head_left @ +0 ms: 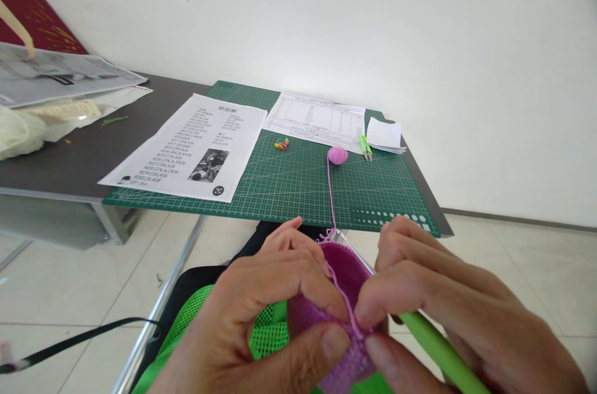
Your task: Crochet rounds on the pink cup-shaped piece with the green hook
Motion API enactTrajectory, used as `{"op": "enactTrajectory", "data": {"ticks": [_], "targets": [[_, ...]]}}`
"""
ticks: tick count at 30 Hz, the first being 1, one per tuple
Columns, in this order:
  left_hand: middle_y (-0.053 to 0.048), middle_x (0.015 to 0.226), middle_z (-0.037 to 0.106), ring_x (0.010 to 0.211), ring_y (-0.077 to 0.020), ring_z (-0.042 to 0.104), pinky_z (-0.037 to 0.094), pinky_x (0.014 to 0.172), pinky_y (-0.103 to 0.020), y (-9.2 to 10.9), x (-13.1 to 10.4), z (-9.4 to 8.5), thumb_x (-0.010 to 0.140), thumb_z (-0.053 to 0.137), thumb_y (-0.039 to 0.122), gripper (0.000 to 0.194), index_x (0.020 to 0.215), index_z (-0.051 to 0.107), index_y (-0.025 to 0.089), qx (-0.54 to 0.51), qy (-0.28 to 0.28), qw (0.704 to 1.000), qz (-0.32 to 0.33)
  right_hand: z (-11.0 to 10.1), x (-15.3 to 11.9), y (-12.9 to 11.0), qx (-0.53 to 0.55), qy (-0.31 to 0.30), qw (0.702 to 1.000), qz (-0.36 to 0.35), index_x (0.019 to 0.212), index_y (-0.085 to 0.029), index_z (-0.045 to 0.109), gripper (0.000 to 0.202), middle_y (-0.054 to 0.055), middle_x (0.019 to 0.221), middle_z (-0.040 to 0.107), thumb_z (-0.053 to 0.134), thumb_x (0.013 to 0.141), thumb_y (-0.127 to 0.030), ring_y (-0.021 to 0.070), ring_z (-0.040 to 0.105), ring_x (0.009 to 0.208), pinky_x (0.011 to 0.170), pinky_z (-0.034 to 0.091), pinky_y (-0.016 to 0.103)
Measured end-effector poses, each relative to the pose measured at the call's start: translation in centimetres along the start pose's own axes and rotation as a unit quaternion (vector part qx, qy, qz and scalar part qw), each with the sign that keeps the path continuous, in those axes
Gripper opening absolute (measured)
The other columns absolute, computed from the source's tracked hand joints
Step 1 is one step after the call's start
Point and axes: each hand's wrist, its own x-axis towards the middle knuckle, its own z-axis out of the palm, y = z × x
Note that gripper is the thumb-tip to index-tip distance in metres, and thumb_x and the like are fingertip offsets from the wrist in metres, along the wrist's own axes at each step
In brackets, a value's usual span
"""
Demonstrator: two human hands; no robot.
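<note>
Over the person's lap, just this side of the table (163,102), the left hand (280,294) pinches the purple crochet (342,260). The right hand (448,294) nips its edge too, holding the green hook (433,341). Yarn runs up to a ball (338,155) on the mat (289,183).

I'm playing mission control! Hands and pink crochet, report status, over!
Left hand, right hand both pinching hollow pink crocheted piece. Right hand also holding slim green-handled metal hook. Nothing visibly blocking hands.
</note>
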Motion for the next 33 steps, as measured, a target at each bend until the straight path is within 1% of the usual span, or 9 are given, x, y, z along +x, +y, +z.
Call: {"op": "enactTrajectory", "data": {"ticks": [4,9,13,16,20,22,26,30,33], "targets": [[0.011,0.081,0.066,0.08,-0.0123,0.063,0.022,0.114,-0.031,-0.2,-0.2,0.1,0.089,0.069,0.023,0.009,0.083,0.065,0.027,-0.021,-0.003,1.0,-0.01,-0.2,0.1,0.1,0.016,-0.016,1.0,0.01,0.082,-0.022,0.057,0.017,-0.004,0.072,0.055,0.058,0.083,-0.005,0.011,0.052,0.071,0.076,0.046,0.029],[0.008,0.08,0.061,0.079,-0.0136,0.058,0.023,0.111,-0.035,-0.5,-0.5,0.2,0.098,0.059,0.037,0.02,0.082,0.062,0.026,-0.035,-0.032,0.998,-0.029,-0.4,0.4,0.2,0.022,-0.028,0.999,0.012,0.081,-0.023,0.055,0.02,-0.006,0.072,0.053,0.06,0.08,-0.003,0.0099,0.051,0.071,0.078,0.045,0.028],[0.007,0.081,0.062,0.081,-0.0149,0.057,0.022,0.11,-0.036,-0.5,-0.4,0.2,0.098,0.058,0.045,0.024,0.083,0.064,0.027,-0.061,-0.033,0.997,-0.037,-0.9,0.5,0.4,0.029,-0.079,0.996,0.01,0.085,-0.023,0.056,0.024,-0.008,0.075,0.057,0.066,0.077,-0.003,0.009,0.055,0.075,0.083,0.044,0.028],[0.006,0.083,0.061,0.083,-0.0153,0.056,0.026,0.105,-0.034,-0.7,-0.2,0.2,0.095,0.062,0.047,0.024,0.083,0.064,0.026,-0.109,-0.026,0.992,-0.052,-1.4,0.4,0.6,0.03,-0.103,0.994,0.033,0.088,-0.025,0.055,0.031,-0.009,0.079,0.058,0.066,0.073,0.0,0.0088,0.056,0.078,0.084,0.043,0.027],[0.003,0.085,0.061,0.084,-0.0162,0.054,0.037,0.088,-0.032,-1.0,-0.2,0.4,0.094,0.066,0.041,0.02,0.083,0.067,0.025,-0.207,-0.026,0.974,-0.087,-1.8,0.5,0.5,0.028,-0.107,0.992,0.062,0.084,-0.027,0.053,0.031,-0.011,0.077,0.055,0.061,0.073,0.001,0.0076,0.056,0.073,0.091,0.042,0.028],[0.002,0.083,0.059,0.083,-0.0166,0.054,0.039,0.081,-0.031,-1.1,-0.1,0.4,0.092,0.068,0.039,0.018,0.082,0.069,0.024,-0.245,-0.026,0.964,-0.098,-1.7,0.8,0.4,0.033,-0.096,0.992,0.069,0.083,-0.026,0.053,0.029,-0.012,0.076,0.054,0.058,0.072,0.0,0.0068,0.055,0.069,0.095,0.042,0.029],[0.001,0.084,0.058,0.083,-0.0168,0.054,0.041,0.077,-0.029,-1.1,0.1,0.3,0.091,0.07,0.039,0.018,0.082,0.068,0.024,-0.264,-0.017,0.958,-0.112,-1.1,1.1,0.5,0.048,-0.068,0.994,0.076,0.077,-0.025,0.051,0.026,-0.013,0.07,0.051,0.054,0.071,0.0,0.0046,0.051,0.061,0.089,0.044,0.026],[0.001,0.087,0.061,0.09,-0.0178,0.056,0.042,0.082,-0.028,-1.0,-0.1,0.4,0.096,0.063,0.032,0.01,0.089,0.067,0.026,-0.197,0.005,0.976,-0.09,-1.0,1.3,0.5,0.036,-0.031,0.997,0.063,0.073,-0.022,0.052,0.024,-0.012,0.066,0.054,0.055,0.072,0.001,0.0048,0.053,0.061,0.082,0.047,0.025],[0.004,0.09,0.062,0.094,-0.0166,0.058,0.035,0.103,-0.031,-1.0,-0.4,0.4,0.099,0.058,0.027,0.01,0.096,0.067,0.03,-0.13,0.025,0.989,-0.061,-1.0,1.5,0.4,0.017,-0.008,0.998,0.063,0.07,-0.021,0.052,0.021,-0.011,0.062,0.055,0.053,0.07,0.0,0.0053,0.053,0.058,0.079,0.049,0.025]]}}
